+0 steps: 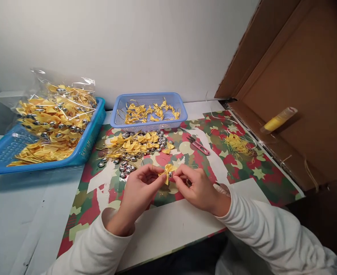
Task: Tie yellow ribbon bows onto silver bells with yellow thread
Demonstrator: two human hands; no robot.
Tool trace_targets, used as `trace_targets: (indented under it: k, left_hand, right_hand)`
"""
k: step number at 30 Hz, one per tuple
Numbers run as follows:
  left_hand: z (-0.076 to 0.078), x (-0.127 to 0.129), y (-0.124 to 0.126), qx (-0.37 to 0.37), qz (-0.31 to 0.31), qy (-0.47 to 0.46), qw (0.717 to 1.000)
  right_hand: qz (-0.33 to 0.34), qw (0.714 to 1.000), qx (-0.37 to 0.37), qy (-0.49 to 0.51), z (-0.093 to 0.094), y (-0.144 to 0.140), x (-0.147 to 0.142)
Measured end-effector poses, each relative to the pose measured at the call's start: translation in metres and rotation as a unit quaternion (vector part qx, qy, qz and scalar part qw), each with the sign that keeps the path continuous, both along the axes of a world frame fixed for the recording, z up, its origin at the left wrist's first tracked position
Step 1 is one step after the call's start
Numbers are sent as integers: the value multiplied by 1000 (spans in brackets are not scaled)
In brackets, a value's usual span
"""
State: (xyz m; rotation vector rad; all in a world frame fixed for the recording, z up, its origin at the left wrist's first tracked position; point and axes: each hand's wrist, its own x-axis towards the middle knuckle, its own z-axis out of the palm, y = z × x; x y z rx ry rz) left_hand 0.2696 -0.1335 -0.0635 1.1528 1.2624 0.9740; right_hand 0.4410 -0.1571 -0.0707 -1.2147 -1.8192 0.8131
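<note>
Between both hands is a small yellow ribbon bow (168,169), with a silver bell partly showing at its right side. My left hand (144,186) pinches the bow's left side between thumb and forefinger. My right hand (193,187) is closed in a pinch at the bow's right edge, by the bell; what exactly its fingertips hold is too small to tell. Just beyond the hands lies a heap of yellow bows (136,144) with gold cords. Loose silver bells (126,168) are scattered around and in front of that heap.
A blue basket (92,131) at left holds a clear bag (56,110) of yellow bows with bells. Behind the heap stands a light blue basket (148,125) with corded bows. Pink thread snips (200,146) and yellow thread scraps (238,145) lie right. A cardboard wall (306,76) bounds the right side.
</note>
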Motion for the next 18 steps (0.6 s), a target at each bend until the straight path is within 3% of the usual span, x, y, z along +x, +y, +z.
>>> trace_targets:
  k: [18]
  left_hand:
    - [-1, 0, -1, 21, 0, -6, 1000]
  right_hand:
    - [0, 1000, 5, 7, -5, -4, -3]
